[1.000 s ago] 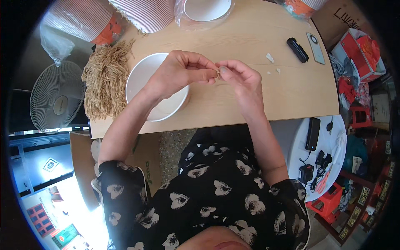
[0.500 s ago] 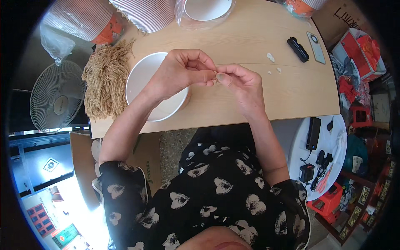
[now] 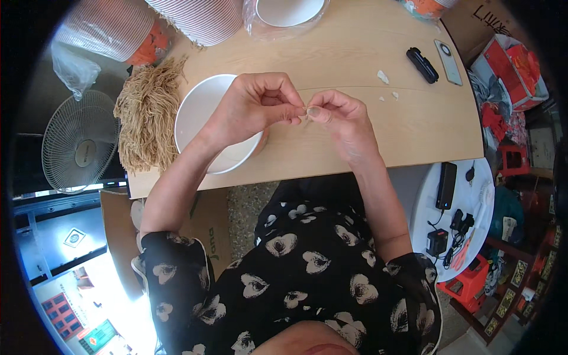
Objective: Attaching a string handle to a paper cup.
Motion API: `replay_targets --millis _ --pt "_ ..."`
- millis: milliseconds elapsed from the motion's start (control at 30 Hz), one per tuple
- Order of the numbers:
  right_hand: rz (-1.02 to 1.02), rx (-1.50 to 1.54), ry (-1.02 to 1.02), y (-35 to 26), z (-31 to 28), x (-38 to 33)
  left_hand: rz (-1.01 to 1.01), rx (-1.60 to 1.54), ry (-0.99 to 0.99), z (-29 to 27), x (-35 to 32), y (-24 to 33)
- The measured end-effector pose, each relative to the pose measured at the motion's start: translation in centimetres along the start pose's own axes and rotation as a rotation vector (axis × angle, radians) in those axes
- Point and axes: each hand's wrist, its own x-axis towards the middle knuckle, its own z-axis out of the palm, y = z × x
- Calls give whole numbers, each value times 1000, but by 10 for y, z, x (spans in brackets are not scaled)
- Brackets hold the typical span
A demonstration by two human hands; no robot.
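My left hand and my right hand meet over the table, thumb and forefinger of each pinched together and the fingertips touching. A tiny tan piece shows between them, too small to name. Under my left hand and wrist stands a large white round tub, partly covered by my arm; the inside that shows is plain white. Left of the tub lies a thick heap of thin, tangled tan strands.
The wooden table holds stacked paper tubs, a bagged white tub, several pale scraps, a black case and a phone. A fan stands left. Chargers lie on a round white table at right.
Both hands stay pinched together at nearly the same place, with my right fingers shifted very slightly. The whole view has moved a little; nothing else has visibly changed.
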Motion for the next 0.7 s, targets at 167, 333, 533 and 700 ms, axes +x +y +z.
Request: replay_targets --millis 167,333,533,700 --pt "105 290 -16 1 -4 -1 16 -15 2 0 1 -4" --pt "-21 -101 44 -12 10 -3 14 7 1 1 0 -3" --pt "-86 -204 19 -8 6 -5 4 32 1 1 2 -3" --pt "-48 -148 62 -7 5 -5 3 -10 -30 -2 2 -6"
